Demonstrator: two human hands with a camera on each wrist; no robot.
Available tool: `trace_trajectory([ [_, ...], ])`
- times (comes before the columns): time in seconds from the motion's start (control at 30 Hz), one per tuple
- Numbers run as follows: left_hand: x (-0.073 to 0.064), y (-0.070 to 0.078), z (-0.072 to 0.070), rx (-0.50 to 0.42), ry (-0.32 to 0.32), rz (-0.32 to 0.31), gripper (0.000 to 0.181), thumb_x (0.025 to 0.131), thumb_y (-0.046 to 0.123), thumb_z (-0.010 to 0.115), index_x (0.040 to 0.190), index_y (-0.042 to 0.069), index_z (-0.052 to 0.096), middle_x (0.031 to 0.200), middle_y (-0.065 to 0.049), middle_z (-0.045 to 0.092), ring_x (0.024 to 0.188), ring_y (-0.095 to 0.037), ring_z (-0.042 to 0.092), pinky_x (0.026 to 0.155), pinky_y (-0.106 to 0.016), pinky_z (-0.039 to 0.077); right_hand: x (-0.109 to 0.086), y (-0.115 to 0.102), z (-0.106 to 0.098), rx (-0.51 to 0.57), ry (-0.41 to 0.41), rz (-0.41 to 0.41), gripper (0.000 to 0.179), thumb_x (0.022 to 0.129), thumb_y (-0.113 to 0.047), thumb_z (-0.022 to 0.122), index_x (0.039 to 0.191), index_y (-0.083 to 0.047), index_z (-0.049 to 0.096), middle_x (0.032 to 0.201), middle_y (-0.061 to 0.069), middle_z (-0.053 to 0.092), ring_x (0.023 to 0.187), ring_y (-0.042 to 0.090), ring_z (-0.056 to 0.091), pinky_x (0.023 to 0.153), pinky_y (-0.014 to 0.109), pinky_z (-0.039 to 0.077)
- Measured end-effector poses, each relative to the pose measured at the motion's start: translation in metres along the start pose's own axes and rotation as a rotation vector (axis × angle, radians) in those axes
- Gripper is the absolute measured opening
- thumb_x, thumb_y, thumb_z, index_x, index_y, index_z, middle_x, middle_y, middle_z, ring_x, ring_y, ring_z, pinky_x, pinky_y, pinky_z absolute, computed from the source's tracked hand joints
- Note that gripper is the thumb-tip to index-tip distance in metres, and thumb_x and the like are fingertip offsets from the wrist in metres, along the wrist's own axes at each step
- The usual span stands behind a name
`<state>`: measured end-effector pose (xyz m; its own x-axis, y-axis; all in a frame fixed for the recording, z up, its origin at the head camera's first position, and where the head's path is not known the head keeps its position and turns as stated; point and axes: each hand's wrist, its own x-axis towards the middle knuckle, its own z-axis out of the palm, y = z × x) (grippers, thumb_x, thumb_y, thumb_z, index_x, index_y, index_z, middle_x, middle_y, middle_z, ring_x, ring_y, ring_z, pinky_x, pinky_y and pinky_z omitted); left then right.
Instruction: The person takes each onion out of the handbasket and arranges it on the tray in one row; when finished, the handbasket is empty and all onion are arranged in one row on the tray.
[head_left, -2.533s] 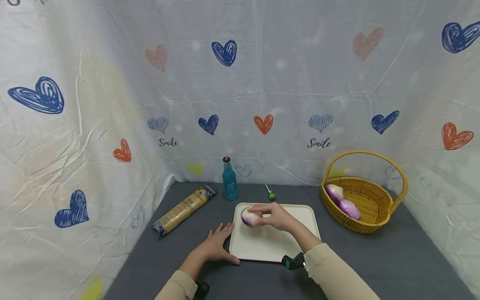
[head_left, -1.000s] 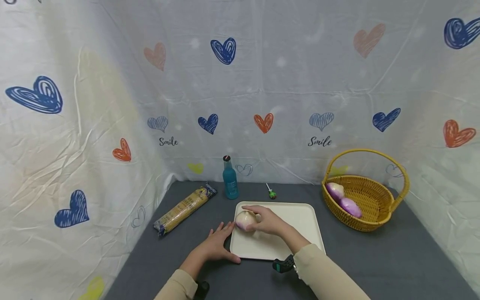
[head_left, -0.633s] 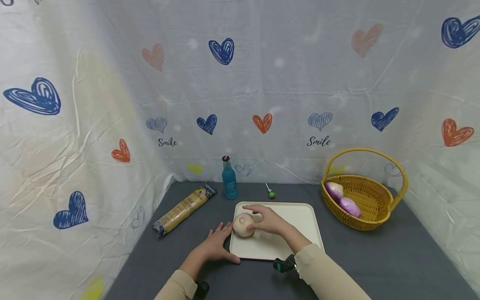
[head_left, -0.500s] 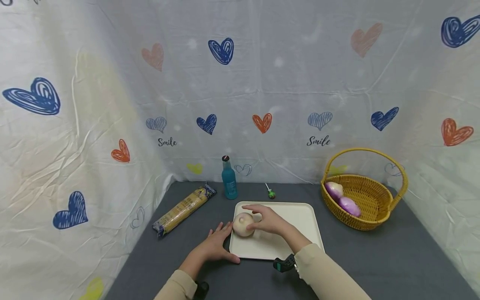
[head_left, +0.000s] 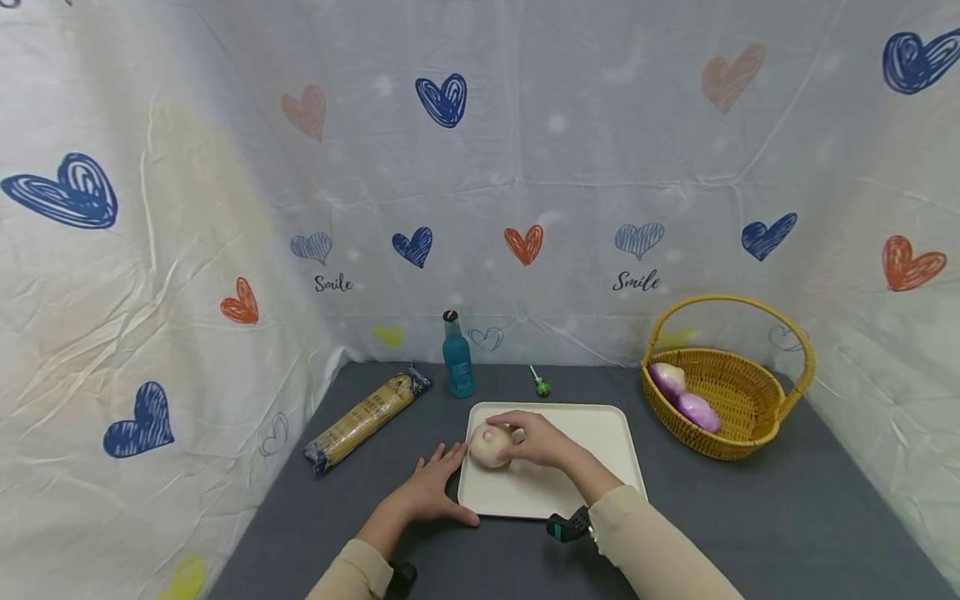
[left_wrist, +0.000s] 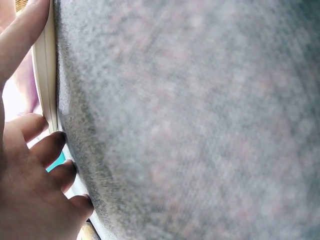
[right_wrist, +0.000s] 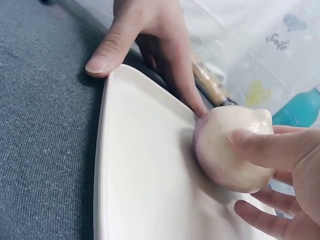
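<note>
The desk point(head_left: 750, 533) spreads under my fingers, and on it lies the tray point(head_left: 540, 496), which I judge stiff and light enough to slide; my left fingers point(left_wrist: 50, 149) are spread wide along its edge, gripping nothing. Above the tray, just beside them, my right fingers point(right_wrist: 262, 220) hold the round bulb point(head_left: 487, 450) across its sides; whether its underside meets the tray, I cannot tell. I expect it to feel firm, moderately weighty, smooth enough to slip or roll, and easy to bruise, so its widest part, thumb opposite fingers, is the hold I'd trust, not the nub. The left wrist view gives me mostly blurred desk beside my left fingers. The head view alone takes in the whole basket point(head_left: 750, 400), well right of my right fingers, with 2 purple-and-white bulbs point(head_left: 698, 412) inside. The right wrist view adds the held bulb's purple flank and my thumb tip on its pale skin, both missing from above. Smallest, the lollipop point(head_left: 542, 387) beyond my right fingers shows only in the head view.
</note>
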<state>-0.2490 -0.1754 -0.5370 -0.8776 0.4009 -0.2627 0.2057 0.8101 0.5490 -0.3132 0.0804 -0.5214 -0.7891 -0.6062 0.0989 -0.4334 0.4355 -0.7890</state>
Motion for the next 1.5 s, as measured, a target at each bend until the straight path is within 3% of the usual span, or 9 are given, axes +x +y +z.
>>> trace_trajectory([
  [0.47,-0.001,0.002,-0.001,0.000,0.008,0.001,0.124,0.069,0.059,0.088,0.162,0.011,0.022,0.167,-0.015,0.022,0.155,-0.043,0.008,0.118,-0.072,0.007,-0.003,-0.001,-0.001,-0.013,0.015,-0.039,0.060,0.086,-0.018,0.082,0.141,-0.010,0.059,0.143,0.011,0.060,0.127,0.037,0.058,0.105,0.058,0.047],
  [0.73,0.000,0.001,-0.001,-0.006,0.005,-0.003,0.124,0.069,0.059,0.087,0.162,0.011,0.022,0.167,-0.014,0.022,0.155,-0.043,0.008,0.118,-0.072,0.007,-0.005,-0.004,-0.013,-0.001,0.028,0.002,0.059,0.085,-0.022,0.083,0.140,-0.014,0.061,0.145,0.010,0.058,0.130,0.042,0.055,0.102,0.058,0.049],
  [0.93,0.003,-0.001,0.000,-0.005,0.005,-0.005,0.124,0.068,0.061,0.087,0.162,0.014,0.022,0.167,-0.014,0.022,0.155,-0.043,0.008,0.118,-0.072,0.006,-0.012,-0.012,-0.029,-0.005,0.050,0.009,0.062,0.085,-0.021,0.083,0.142,-0.016,0.059,0.146,0.010,0.056,0.130,0.040,0.054,0.087,0.044,0.060],
  [1.17,0.002,0.000,0.001,-0.009,0.008,0.006,0.124,0.068,0.060,0.087,0.162,0.012,0.022,0.167,-0.015,0.022,0.155,-0.044,0.008,0.118,-0.072,0.007,-0.027,-0.018,-0.055,-0.049,0.093,-0.004,0.069,0.086,-0.020,0.082,0.149,-0.018,0.052,0.151,0.008,0.051,0.134,0.038,0.052,0.092,0.050,0.057],
  [1.5,0.000,0.000,0.001,-0.020,0.008,0.019,0.123,0.069,0.057,0.088,0.162,0.011,0.022,0.167,-0.016,0.021,0.155,-0.044,0.008,0.117,-0.073,0.005,-0.052,-0.015,-0.098,-0.106,0.128,0.020,0.065,0.088,-0.026,0.080,0.147,-0.020,0.055,0.150,0.010,0.053,0.129,0.037,0.056,0.094,0.050,0.056],
])
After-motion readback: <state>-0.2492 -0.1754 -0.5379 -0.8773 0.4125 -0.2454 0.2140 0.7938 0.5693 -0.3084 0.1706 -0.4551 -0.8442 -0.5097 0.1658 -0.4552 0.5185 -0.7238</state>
